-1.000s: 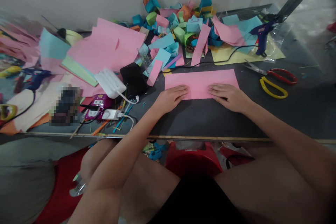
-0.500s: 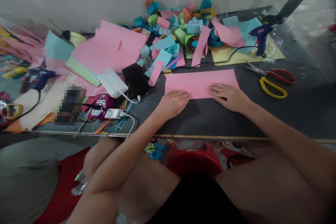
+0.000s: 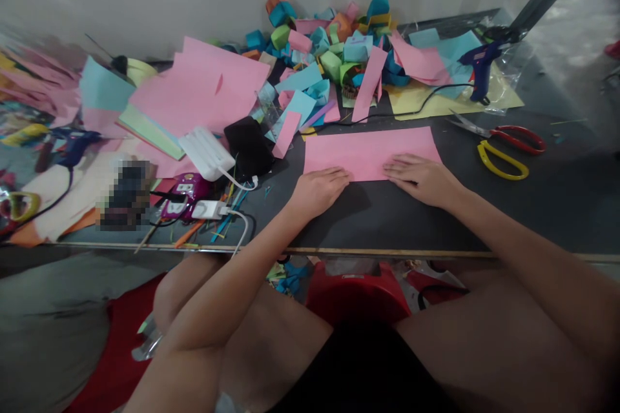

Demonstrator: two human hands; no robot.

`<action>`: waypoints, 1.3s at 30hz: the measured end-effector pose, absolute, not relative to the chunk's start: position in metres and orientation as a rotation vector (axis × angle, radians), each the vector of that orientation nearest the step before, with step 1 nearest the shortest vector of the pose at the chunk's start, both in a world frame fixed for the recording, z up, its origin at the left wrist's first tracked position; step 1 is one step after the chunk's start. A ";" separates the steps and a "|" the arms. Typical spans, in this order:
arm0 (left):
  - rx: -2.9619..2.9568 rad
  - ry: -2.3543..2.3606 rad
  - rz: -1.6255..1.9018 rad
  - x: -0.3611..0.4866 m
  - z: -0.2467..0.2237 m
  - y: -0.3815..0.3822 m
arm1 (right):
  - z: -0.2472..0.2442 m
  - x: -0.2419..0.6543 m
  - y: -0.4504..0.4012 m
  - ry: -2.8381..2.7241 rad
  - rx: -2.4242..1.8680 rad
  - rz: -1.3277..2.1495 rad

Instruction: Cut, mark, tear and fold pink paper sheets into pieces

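Observation:
A pink sheet of paper [image 3: 368,148] lies on the dark tabletop in front of me, its long edges running left to right. My left hand [image 3: 322,190] rests flat on its near left corner, fingers stretched out. On the near edge toward the right, my right hand [image 3: 419,177] presses down, fingers extended over the paper. Whether the sheet is folded or single I cannot tell. To the right of it lie scissors [image 3: 504,142] with one red and one yellow handle, their blades apart.
Behind the sheet is a heap of coloured paper pieces [image 3: 332,64]. A blue glue gun [image 3: 482,71] with a black cord lies at the back right. At left are pink sheets [image 3: 194,87], a white power bank [image 3: 206,151], a black phone-like object [image 3: 248,146] and a purple power strip [image 3: 186,193].
Almost nothing differs. My left hand has shifted very slightly left along the paper's near edge; the right hand and the sheet stay in place.

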State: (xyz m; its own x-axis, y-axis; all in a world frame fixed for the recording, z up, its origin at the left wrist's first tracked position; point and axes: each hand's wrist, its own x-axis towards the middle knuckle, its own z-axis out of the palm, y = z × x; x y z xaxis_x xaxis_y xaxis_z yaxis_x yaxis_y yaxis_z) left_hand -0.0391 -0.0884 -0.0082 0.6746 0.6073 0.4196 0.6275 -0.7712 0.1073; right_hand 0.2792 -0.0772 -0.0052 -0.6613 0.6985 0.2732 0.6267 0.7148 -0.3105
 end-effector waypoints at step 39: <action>-3.257 -1.089 -0.262 -0.073 0.000 -0.099 | 0.009 0.294 -0.110 -2.664 -1.275 0.212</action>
